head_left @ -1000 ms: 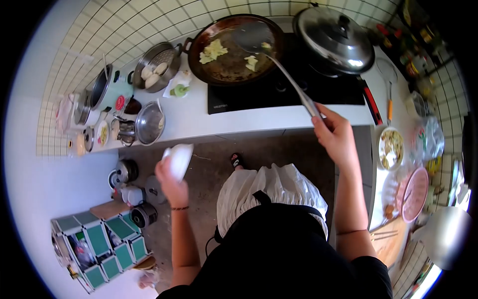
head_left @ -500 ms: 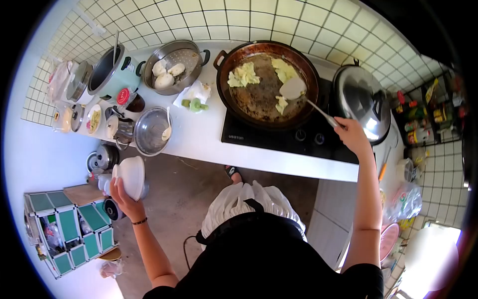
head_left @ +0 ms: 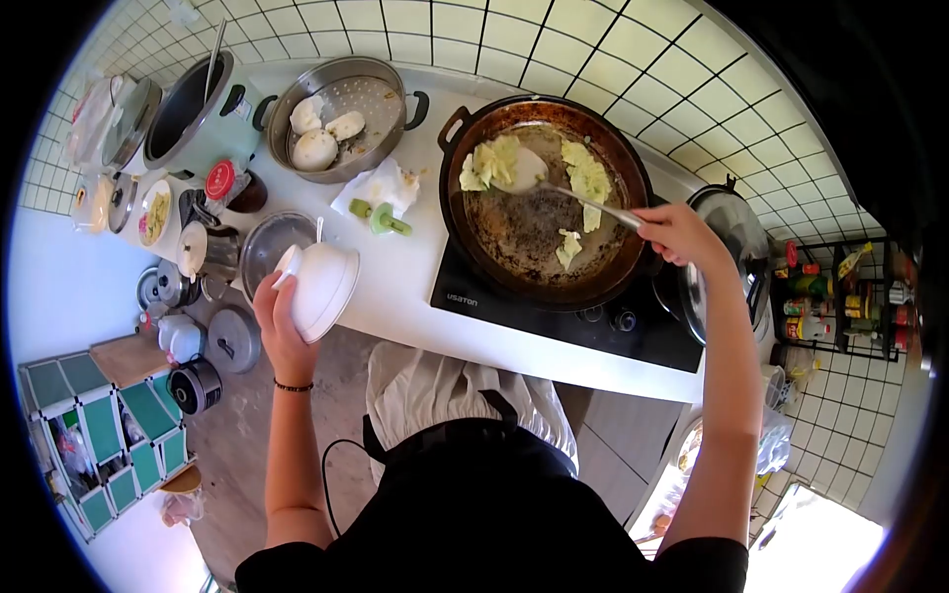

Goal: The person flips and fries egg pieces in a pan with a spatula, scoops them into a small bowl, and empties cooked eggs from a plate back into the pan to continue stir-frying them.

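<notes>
My left hand (head_left: 284, 321) grips a white bowl (head_left: 324, 291), tilted on its side at the counter's front edge, beside a metal bowl (head_left: 272, 245). What the white bowl holds is hidden. My right hand (head_left: 679, 235) is closed around the handle of a metal spatula (head_left: 598, 206). The spatula's head lies inside a large brown pan (head_left: 539, 259), against yellow-green egg-like pieces (head_left: 491, 161) at the left. More such pieces (head_left: 587, 180) lie at the pan's right side and near its lower middle.
A steamer pot (head_left: 338, 168) with white pieces, a green-handled tool (head_left: 383, 219) on paper and a pale green pot (head_left: 203, 128) stand left. A lidded pan (head_left: 730, 222) is right of the black cooktop (head_left: 484, 295). A bottle rack (head_left: 840, 306) is on the right wall.
My left hand has brought the white bowl up and right, nearer the counter. The spatula has moved from the pan's right side to the pieces at its left. The view has shifted.
</notes>
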`<state>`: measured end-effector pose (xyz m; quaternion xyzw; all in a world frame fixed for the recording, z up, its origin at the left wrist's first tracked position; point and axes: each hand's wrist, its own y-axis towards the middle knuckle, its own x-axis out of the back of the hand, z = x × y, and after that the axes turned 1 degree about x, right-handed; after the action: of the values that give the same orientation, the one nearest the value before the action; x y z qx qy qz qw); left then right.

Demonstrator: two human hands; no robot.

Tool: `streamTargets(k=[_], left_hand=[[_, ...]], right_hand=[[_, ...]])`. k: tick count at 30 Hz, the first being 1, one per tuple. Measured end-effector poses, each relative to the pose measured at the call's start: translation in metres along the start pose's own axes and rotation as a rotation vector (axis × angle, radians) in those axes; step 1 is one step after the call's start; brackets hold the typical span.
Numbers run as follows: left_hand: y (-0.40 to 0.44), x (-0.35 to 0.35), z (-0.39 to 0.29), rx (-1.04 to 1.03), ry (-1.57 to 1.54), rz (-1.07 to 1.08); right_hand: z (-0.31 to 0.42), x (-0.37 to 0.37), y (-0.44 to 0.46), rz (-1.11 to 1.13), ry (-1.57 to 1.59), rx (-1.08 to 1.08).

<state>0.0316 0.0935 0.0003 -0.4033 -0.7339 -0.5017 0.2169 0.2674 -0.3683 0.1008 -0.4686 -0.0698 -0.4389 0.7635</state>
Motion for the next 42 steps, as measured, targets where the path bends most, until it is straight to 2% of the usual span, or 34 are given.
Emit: streamTargets(k=[3, 6, 8, 13, 16, 17, 20, 21, 24, 28, 32, 37, 40, 42], left_hand=[[-0.001, -0.007, -0.024, 0.04, 0.015, -0.004], [-0.009, -0.01, -0.047, 0.117, -0.03, 0.0], [-0.017, -0.014, -0.056, 0.186, -0.083, 0.011], [-0.026, -0.019, -0.071, 0.353, -0.227, 0.076], [-0.028, -0.023, -0.067, 0.445, -0.364, 0.061], [-0.028, -0.024, -0.067, 0.495, -0.441, 0.046], [-0.029, -0.028, -0.062, 0.616, -0.564, 0.026], [-0.029, -0.028, -0.059, 0.652, -0.586, 0.019], [-0.028, -0.032, -0.055, 0.727, -0.63, -0.004], [-0.026, -0.036, -0.051, 0.734, -0.624, -0.003], [-0.024, -0.039, -0.046, 0.769, -0.607, 0.003], [-0.021, -0.042, -0.042, 0.852, -0.773, -0.019], [-0.022, -0.044, -0.038, 0.881, -0.848, -0.024], [-0.022, -0.045, -0.036, 0.892, -0.869, -0.02]], right_hand=[[0.003, -0.008, 0.025, -0.011, -0.011, 0.078], [-0.017, -0.012, 0.038, 0.134, 0.143, 0.002], [-0.033, -0.02, 0.04, 0.22, 0.328, 0.053], [-0.062, -0.028, 0.028, 0.123, 0.457, 0.089], [-0.076, -0.021, 0.008, -0.026, 0.447, 0.138], [-0.088, -0.014, 0.007, -0.024, 0.414, 0.178], [-0.101, -0.012, -0.007, -0.412, -0.092, 0.535], [-0.092, -0.013, -0.024, -0.538, -0.275, 0.478], [-0.067, -0.023, -0.055, -0.694, -0.644, 0.676], [-0.063, -0.037, -0.076, -0.657, -0.829, 0.657], [-0.068, -0.038, -0.084, -0.721, -0.624, 0.544], [-0.077, -0.027, -0.085, -0.691, -0.4, 0.351], [-0.081, -0.023, -0.087, -0.664, -0.347, 0.25], [-0.086, -0.025, -0.086, -0.676, -0.336, 0.264]])
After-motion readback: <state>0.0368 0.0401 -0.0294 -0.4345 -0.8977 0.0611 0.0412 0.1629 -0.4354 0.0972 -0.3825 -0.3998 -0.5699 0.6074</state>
